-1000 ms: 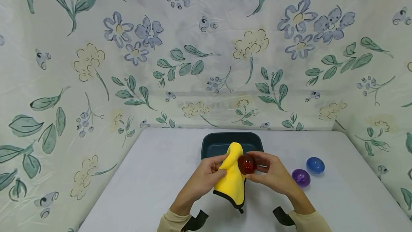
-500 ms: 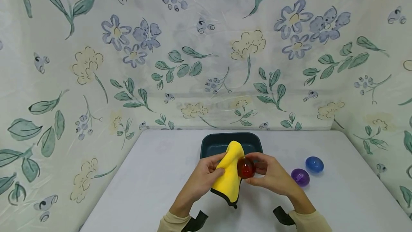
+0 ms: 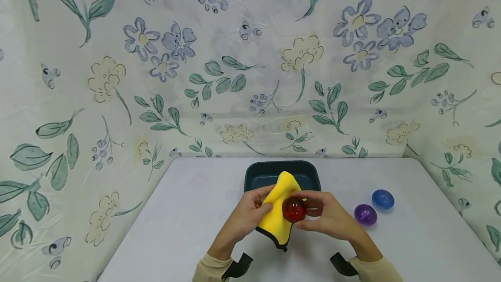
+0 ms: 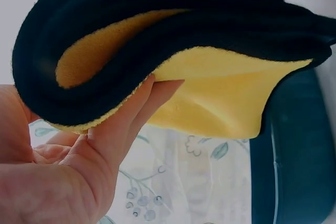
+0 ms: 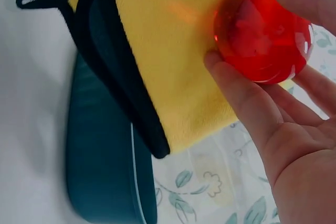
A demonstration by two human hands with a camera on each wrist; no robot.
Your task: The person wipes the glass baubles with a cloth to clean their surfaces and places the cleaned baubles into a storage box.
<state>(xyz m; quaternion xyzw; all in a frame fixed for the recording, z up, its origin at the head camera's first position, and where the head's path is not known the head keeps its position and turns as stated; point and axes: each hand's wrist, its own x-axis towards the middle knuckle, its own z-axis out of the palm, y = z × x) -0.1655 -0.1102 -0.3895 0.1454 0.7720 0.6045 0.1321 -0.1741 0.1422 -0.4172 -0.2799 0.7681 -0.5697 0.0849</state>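
Note:
My left hand [image 3: 247, 209] pinches a folded yellow cloth [image 3: 278, 203] with black edging and a small loop at one corner. In the left wrist view the cloth [image 4: 210, 93] curls over, its dark border toward the camera. Between thumb and fingers, my right hand [image 3: 332, 214] holds a clear red ball [image 3: 294, 209] up against the cloth. The right wrist view shows the red ball [image 5: 265, 35] at the yellow side, fingertips around it. Both hands are above the table, in front of a dark teal tray [image 3: 256, 169], whose near side is partly hidden by the cloth and hands.
A purple ball [image 3: 365, 215] and a blue ball [image 3: 382, 199] lie on the white table [image 3: 188, 212] to the right of my right hand. A floral-patterned sheet [image 3: 235, 77] hangs behind the table and along its sides.
The red ball and my right hand have shifted slightly left and down across the cloth. My left hand keeps its grip on the cloth, which has moved a little left.

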